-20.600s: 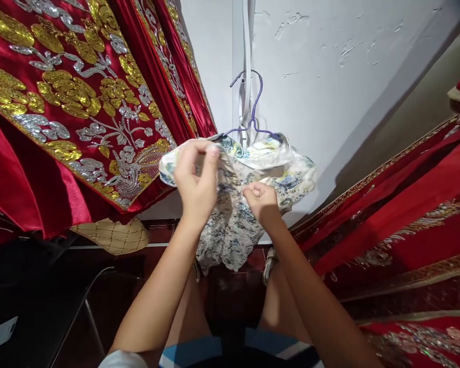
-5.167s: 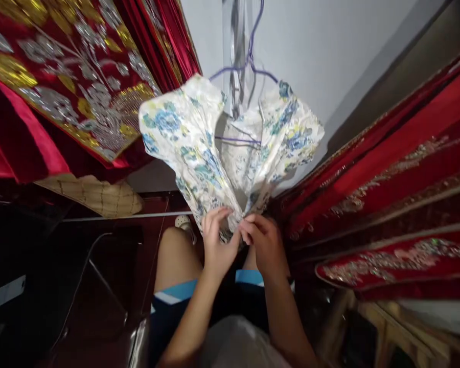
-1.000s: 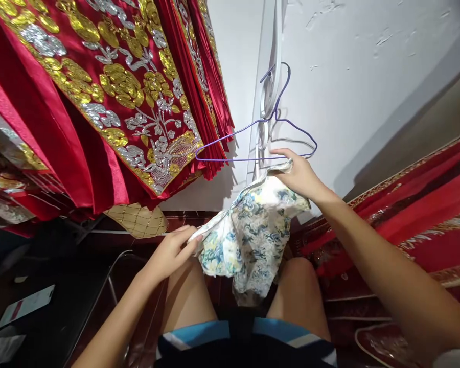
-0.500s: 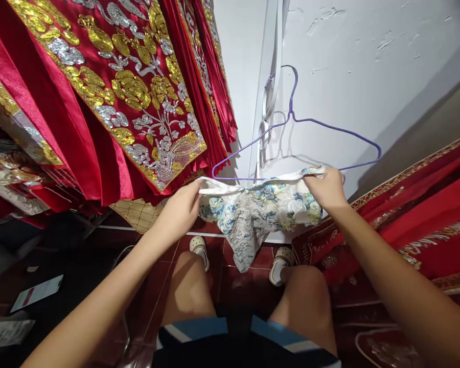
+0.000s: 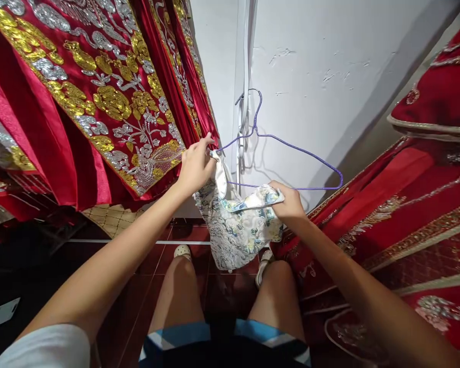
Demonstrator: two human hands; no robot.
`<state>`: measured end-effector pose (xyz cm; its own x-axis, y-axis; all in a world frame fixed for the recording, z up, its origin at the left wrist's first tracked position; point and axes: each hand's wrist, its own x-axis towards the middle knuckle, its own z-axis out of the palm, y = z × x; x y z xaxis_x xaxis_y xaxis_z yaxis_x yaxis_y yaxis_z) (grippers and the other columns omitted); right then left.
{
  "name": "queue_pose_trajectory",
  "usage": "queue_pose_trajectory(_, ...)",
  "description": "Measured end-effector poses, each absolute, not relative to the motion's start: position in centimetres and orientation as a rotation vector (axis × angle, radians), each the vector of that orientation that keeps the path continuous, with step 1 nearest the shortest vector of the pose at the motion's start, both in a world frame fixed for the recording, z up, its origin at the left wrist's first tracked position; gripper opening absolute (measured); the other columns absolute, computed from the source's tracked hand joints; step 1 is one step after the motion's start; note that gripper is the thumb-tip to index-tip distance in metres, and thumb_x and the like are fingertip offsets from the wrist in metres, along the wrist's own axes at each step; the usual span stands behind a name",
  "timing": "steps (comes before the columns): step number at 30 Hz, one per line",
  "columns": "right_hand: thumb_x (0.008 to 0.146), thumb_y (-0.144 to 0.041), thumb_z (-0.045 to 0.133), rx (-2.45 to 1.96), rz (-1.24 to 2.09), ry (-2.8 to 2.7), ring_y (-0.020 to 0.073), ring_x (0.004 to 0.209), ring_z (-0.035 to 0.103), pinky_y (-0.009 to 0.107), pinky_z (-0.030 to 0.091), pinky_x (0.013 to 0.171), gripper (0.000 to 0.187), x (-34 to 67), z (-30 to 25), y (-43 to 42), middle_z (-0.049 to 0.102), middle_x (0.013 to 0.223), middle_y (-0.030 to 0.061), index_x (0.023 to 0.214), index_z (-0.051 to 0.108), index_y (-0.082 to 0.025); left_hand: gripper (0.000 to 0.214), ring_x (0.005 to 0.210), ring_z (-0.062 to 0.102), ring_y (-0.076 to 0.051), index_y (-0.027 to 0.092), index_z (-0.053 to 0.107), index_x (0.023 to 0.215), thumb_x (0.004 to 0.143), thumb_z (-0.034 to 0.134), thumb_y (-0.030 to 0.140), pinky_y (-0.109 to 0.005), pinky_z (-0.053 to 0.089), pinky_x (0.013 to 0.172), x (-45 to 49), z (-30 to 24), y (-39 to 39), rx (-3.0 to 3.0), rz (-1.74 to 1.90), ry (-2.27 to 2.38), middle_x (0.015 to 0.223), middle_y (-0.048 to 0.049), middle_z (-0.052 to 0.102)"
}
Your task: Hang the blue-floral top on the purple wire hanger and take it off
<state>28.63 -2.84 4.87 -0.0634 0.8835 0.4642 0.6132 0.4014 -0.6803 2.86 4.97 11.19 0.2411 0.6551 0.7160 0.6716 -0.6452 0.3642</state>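
Floral garment (image 5: 237, 230), whitish with blue and yellow patterning, is held up by two hands in the middle of the scene, in front of a white wall (image 5: 310, 61) that fills the far side. Embroidered red drapery (image 5: 113, 102), worked in gold and silver, hangs on the left; red beaded cloth (image 5: 398, 168) crowds the right. Dark red tiled floor (image 5: 145, 286) shows on the near side.

The garment's body drops toward the near side, while its neck edge sags between the hands, from far left to nearer right. Beyond it, a purple hanger (image 5: 255, 128) runs its long axis left to right. Its left end disappears behind cloth and fingers and seems to go into the garment's left shoulder, though I cannot tell for certain. Its right end is bare, to the right of the right hand and slightly farther off, so that hand is the nearer one to it.

The left hand (image 5: 194, 164) pinches the left shoulder cloth, one finger raised. The right hand (image 5: 291, 207) grips the garment's right edge between thumb and fingers, overlapping the hanger's lower bar. Below, near the hem's left, is a pale clog (image 5: 183, 251).
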Motion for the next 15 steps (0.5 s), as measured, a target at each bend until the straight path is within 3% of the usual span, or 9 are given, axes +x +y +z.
queue_pose_trajectory(2,0.068,-0.017,0.051,-1.240,0.431,-1.750,0.0168,0.071,0.053,0.025,0.038,0.065,0.012,28.8,5.1,-2.9,0.059,0.068,-0.0015,0.076,0.059,-0.020,0.031,0.110,0.057,-0.027,0.019,0.058,0.114,0.084,0.052,0.015,-0.039,0.040,0.096,2.3,10.6,6.3,-2.519,-1.487,-1.341,0.127,-0.0123,0.065)
queue_pose_trajectory(4,0.069,-0.016,0.050,-1.203,0.471,-1.740,0.0168,0.069,0.053,0.026,0.039,0.063,0.011,29.1,5.2,-2.9,0.058,0.067,-0.0011,0.073,0.060,-0.019,0.013,0.088,0.060,-0.022,0.019,0.059,0.094,0.090,0.048,0.021,-0.032,0.042,0.080,1.7,10.1,6.8,-2.601,-1.482,-1.394,0.098,-0.0087,0.069)
queue_pose_trajectory(5,0.069,-0.015,0.050,-1.194,0.478,-1.730,0.0174,0.070,0.055,0.026,0.040,0.064,0.015,29.2,5.2,-2.9,0.060,0.069,-0.0004,0.076,0.063,-0.018,0.016,0.076,0.056,-0.019,0.019,0.056,0.083,0.092,0.045,0.025,-0.029,0.039,0.072,1.5,9.9,6.7,-2.609,-1.450,-1.425,0.082,-0.0054,0.065)
queue_pose_trajectory(8,0.067,-0.012,0.050,-1.169,0.328,-1.608,0.0216,0.090,0.063,0.031,0.047,0.080,0.045,30.2,5.3,-2.8,0.071,0.098,0.0047,0.108,0.070,-0.017,0.032,0.059,0.042,-0.015,0.020,0.040,0.065,0.095,0.045,0.033,-0.028,0.026,0.060,1.0,9.6,5.8,-2.450,-1.373,-1.502,0.059,0.0013,0.044)
queue_pose_trajectory(10,0.067,-0.011,0.053,-1.171,0.106,-1.412,0.0228,0.104,0.063,0.036,0.047,0.093,0.069,31.6,5.6,-2.6,0.065,0.126,0.0082,0.136,0.058,-0.019,0.037,0.055,0.036,-0.014,0.021,0.036,0.063,0.094,0.048,0.036,-0.028,0.021,0.058,0.7,9.8,5.1,-2.362,-1.357,-1.501,0.055,0.0026,0.037)
queue_pose_trajectory(12,0.068,-0.012,0.060,-1.218,-0.044,-1.250,0.0229,0.103,0.064,0.040,0.047,0.096,0.082,33.3,6.4,-2.1,0.060,0.137,0.0115,0.148,0.046,-0.019,0.039,0.052,0.033,-0.013,0.020,0.034,0.061,0.094,0.048,0.036,-0.029,0.020,0.057,0.3,10.3,4.6,-2.371,-1.340,-1.450,0.053,0.0030,0.034)
queue_pose_trajectory(13,0.068,-0.012,0.062,-1.265,-0.047,-1.228,0.0227,0.100,0.065,0.041,0.048,0.095,0.081,34.1,7.0,-1.8,0.062,0.134,0.0127,0.148,0.048,-0.017,0.040,0.052,0.032,-0.013,0.020,0.034,0.060,0.094,0.048,0.036,-0.029,0.020,0.057,0.1,10.7,4.4,-2.398,-1.334,-1.415,0.052,0.0030,0.033)
queue_pose_trajectory(15,0.070,-0.012,0.064,-1.388,0.103,-1.273,0.0222,0.091,0.066,0.040,0.049,0.087,0.062,35.8,8.6,-1.4,0.070,0.115,0.0135,0.132,0.064,-0.011,0.041,0.051,0.030,-0.012,0.020,0.034,0.058,0.094,0.048,0.036,-0.029,0.020,0.056,-0.4,11.5,4.3,-2.433,-1.318,-1.378,0.052,0.0029,0.032)
